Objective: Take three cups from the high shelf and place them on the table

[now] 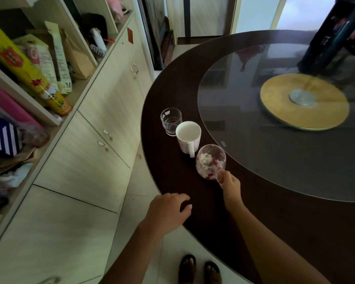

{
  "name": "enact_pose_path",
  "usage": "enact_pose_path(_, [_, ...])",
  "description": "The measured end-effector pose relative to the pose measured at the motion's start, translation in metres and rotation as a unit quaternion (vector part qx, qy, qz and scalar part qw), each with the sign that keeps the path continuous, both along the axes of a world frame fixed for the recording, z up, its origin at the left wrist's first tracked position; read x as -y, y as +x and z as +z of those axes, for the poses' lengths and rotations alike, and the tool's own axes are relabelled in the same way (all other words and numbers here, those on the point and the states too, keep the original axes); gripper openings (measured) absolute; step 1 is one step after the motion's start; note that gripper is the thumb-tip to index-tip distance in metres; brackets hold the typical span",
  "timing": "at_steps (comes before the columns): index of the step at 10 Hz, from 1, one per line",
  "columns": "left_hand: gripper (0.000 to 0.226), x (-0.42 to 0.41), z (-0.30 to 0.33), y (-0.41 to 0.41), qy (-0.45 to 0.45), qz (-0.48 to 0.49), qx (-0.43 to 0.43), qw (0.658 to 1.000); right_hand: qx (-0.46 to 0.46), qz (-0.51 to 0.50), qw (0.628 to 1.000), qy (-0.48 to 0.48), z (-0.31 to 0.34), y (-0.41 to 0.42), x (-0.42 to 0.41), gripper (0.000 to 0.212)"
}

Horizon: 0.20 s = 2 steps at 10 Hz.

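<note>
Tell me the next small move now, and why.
Probably release the handle: the right hand pinches the floral glass cup, which seems set on the table beside the white mug and clear tumbler, making three.

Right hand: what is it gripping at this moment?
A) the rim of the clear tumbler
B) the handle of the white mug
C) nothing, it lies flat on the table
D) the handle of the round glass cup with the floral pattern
D: the right hand pinches the handle of the floral glass cup, which sits at the near end of the row, beside the white mug.
</note>
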<state>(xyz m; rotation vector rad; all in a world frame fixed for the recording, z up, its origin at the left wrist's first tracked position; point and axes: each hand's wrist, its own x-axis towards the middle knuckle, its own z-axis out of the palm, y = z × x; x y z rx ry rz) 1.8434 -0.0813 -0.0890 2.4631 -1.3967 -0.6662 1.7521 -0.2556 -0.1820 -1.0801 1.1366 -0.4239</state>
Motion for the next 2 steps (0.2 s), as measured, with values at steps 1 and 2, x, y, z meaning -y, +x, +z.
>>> enact_pose_path(1, [0.041, 0.0025, 0.0044, -0.0036, -0.017, -0.001, 0.004, 1.0, -0.067, 0.034, 0.996, -0.051, 0.0062, -0.0055, 0.0014, 0.025])
enact_pose_path(2, [0.041, 0.0032, 0.0076, -0.0053, -0.019, 0.001, 0.007, 1.0, -0.112, 0.028, 0.99, -0.086, 0.0103, -0.0122, -0.0019, 0.041])
